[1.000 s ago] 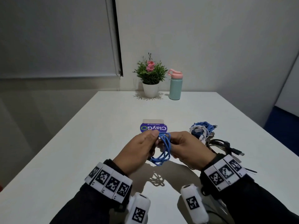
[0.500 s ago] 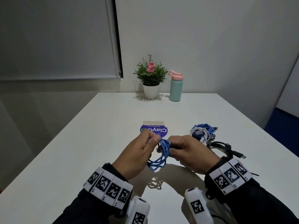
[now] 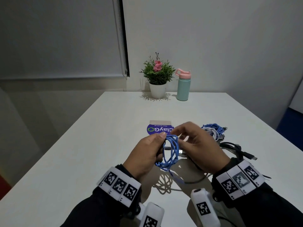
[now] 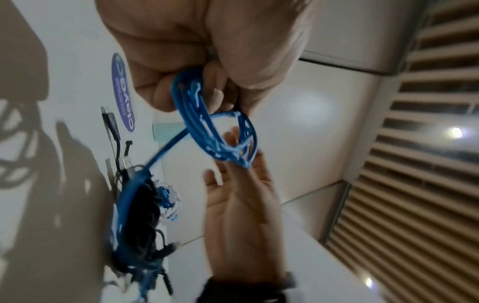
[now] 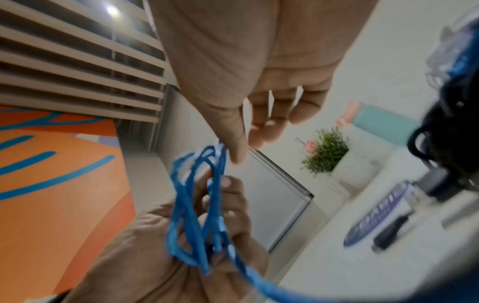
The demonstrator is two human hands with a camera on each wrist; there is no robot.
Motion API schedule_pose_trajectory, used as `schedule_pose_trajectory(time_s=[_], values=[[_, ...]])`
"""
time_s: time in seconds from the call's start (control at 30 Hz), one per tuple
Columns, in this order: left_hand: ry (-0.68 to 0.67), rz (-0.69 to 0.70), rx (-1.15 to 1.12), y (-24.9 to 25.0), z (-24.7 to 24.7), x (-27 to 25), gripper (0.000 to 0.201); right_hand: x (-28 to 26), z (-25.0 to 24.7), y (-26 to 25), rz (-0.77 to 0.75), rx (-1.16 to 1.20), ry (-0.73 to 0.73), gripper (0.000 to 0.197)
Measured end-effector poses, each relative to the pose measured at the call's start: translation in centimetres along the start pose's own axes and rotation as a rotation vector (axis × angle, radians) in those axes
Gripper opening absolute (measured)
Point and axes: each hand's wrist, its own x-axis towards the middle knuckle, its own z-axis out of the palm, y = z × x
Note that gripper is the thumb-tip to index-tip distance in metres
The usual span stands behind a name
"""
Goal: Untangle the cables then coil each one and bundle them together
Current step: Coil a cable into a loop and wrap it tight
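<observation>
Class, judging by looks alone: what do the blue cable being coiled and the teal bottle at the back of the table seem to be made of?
Blue cable: probably a flexible plastic or rubber jacket, glossy, since it bends into tight loops. Teal bottle: likely painted metal with a matte finish and a pink plastic lid, though the look leaves this open.

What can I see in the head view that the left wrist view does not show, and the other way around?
Only the head view shows the potted plant, the water bottle and both wristbands. Only the left wrist view shows the slatted blinds and the cable's loose tail running down to the pile. Both show the left hand gripping the blue cable coil, the right hand beside it with fingers spread, and the purple sticker.
</observation>
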Motion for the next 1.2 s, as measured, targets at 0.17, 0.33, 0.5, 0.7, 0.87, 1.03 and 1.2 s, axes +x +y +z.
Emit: schedule_pose_trajectory(time_s=[0.17,0.33,0.5,0.7,0.87,1.03,1.2], values=[[0.197,0.121,0.343,0.0,-0.1,-0.1,0.042,-0.4,-1.5,-2.8,-0.082,0.04,-0.099,0.006],[0.13,0.118,0.04,0.3,1.1,-0.5,0.041,-0.5,-0.9,-3.1,-0.07,-0.321,-0.209,0.037],[0.022,0.166,-0.025,0.6,1.1,-0.8,0.058,-0.6,-0.5,-3.1,0.015,-0.244,-0.198,0.007],[0.019,0.372,0.334,1.6,-0.7,-0.6,0.025,-0.5,-0.5,-3.0,0.388,0.587,-0.224,0.017],[0.146,0.367,0.432,1.8,-2.9,0.4,0.02,-0.3,-1.6,-2.4,0.373,0.713,-0.201,0.043],[0.036,0.246,0.414,1.7,-2.9,0.3,0.021,-0.1,-1.3,-2.0,0.384,0.878,-0.038,0.04],[0.112,0.235,0.527,1.7,-3.8,0.5,0.027,-0.3,-1.8,-2.6,0.433,0.8,-0.17,0.029]])
